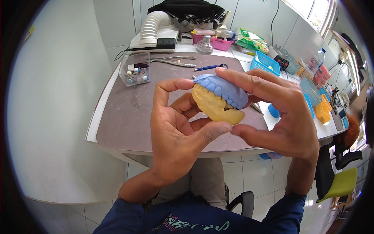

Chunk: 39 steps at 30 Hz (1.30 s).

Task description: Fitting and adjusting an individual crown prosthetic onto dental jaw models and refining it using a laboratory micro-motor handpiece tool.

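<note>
Head view: blue-and-yellow dental model (218, 96) between fingers (243, 80)

Dental casts (219, 98) between both hands (171, 134)

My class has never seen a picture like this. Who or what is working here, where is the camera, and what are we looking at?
There is no machine: a person works with bare hands. A wide fisheye camera on their head looks down, so straight edges bend near the rim. The left hand and right hand together hold a dental model, with a blue toothed part above and a yellow part below. Beyond the hands, on the desk's brownish mat, lie a clear box, metal pliers and a blue pen.
</note>
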{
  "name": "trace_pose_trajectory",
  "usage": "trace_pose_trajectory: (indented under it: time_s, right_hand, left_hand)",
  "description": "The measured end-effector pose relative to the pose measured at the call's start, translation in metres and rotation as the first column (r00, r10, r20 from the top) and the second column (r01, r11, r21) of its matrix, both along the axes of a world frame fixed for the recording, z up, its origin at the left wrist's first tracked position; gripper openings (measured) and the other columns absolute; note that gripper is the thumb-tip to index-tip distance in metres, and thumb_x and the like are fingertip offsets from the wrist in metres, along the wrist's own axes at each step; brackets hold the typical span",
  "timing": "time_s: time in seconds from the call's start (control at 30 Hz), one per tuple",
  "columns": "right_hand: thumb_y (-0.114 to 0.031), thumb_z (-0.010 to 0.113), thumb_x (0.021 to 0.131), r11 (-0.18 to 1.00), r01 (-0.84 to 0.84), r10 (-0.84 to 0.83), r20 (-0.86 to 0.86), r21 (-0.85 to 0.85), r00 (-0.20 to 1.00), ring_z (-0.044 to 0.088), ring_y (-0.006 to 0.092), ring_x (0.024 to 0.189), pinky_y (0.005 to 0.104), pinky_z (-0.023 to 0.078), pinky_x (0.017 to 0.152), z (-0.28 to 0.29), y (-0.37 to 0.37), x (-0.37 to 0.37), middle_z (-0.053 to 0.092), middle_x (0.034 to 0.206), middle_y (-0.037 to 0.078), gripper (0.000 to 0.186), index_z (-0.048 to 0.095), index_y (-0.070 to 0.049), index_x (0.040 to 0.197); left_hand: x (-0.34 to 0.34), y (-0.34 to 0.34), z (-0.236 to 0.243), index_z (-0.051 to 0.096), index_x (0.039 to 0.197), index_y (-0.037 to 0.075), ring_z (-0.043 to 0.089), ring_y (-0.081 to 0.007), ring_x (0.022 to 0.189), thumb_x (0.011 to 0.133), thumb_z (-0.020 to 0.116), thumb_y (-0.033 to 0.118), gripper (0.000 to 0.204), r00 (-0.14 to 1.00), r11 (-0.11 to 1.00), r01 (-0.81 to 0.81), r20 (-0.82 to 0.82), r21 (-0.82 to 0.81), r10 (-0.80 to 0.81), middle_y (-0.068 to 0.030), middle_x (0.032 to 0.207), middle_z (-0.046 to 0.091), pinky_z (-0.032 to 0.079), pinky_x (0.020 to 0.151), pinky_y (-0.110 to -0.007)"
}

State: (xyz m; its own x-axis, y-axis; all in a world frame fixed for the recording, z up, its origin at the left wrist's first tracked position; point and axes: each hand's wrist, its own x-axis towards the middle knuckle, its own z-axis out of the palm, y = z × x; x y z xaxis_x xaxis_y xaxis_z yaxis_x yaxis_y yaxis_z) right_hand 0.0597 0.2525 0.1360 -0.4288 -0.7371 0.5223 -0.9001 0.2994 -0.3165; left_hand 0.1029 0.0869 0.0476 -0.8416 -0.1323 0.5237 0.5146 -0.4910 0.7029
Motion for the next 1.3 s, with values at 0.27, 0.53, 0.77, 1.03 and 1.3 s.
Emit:
trace_pose_trajectory:
  time_s: [0.27,0.53,0.77,1.03,1.3]
  right_hand:
    - [-0.003,0.072,0.06,0.998,0.051,-0.054,-0.072,-0.045,0.996,0.066,0.0244,0.083,0.0326,0.052,0.077,-0.036,-0.013,-0.022,0.067,0.096,0.014,0.065,0.06,-0.007,0.124]
    - [-0.002,0.074,0.063,1.0,-0.001,0.001,-0.111,-0.007,0.994,0.065,0.0274,0.087,0.0349,0.054,0.075,-0.084,-0.027,-0.056,0.065,0.101,0.013,0.064,0.059,-0.012,0.124]
    - [0.001,0.074,0.064,0.989,-0.092,0.108,-0.144,0.114,0.984,0.063,0.0288,0.089,0.0361,0.054,0.074,-0.112,-0.041,-0.085,0.062,0.106,0.012,0.067,0.056,-0.015,0.127]
    - [0.0,0.075,0.063,0.977,-0.172,0.187,-0.125,0.124,0.974,0.062,0.0291,0.089,0.0381,0.054,0.072,-0.119,-0.042,-0.098,0.061,0.107,0.011,0.066,0.058,-0.017,0.125]
    - [0.003,0.063,0.077,1.0,-0.019,0.02,0.018,-0.015,1.0,0.062,0.0201,0.094,0.0281,0.051,0.077,-0.096,-0.023,-0.1,0.063,0.113,0.011,0.046,0.059,-0.006,0.122]
  left_hand:
    - [-0.014,-0.009,-0.02,0.027,0.119,0.005,0.058,-0.0257,0.108,0.075,0.071,-0.01,0.063,0.995,0.996,-0.062,0.07,-0.06,0.066,-0.0231,0.112,0.054,0.054,0.09,-0.036]
    - [-0.038,-0.052,-0.028,0.041,0.12,0.003,0.059,-0.0177,0.1,0.082,0.068,0.003,0.047,0.96,0.89,-0.114,0.181,-0.441,0.213,-0.0151,0.112,0.056,0.05,0.086,-0.03]
    - [-0.062,-0.08,-0.028,0.057,0.106,-0.001,0.061,-0.0126,0.089,0.082,0.066,0.004,0.025,0.956,0.655,0.069,0.236,-0.753,0.171,-0.0081,0.098,0.063,0.05,0.083,-0.027]
    - [-0.06,-0.078,-0.037,0.061,0.094,-0.003,0.064,-0.0139,0.083,0.079,0.069,0.004,0.018,0.952,0.506,-0.135,0.029,-0.852,0.304,-0.0096,0.09,0.067,0.052,0.078,-0.028]
    - [-0.053,-0.075,-0.039,0.061,0.098,-0.003,0.066,-0.0159,0.086,0.077,0.07,0.002,0.023,0.942,0.46,-0.203,-0.044,-0.864,0.332,-0.0116,0.09,0.069,0.052,0.08,-0.028]
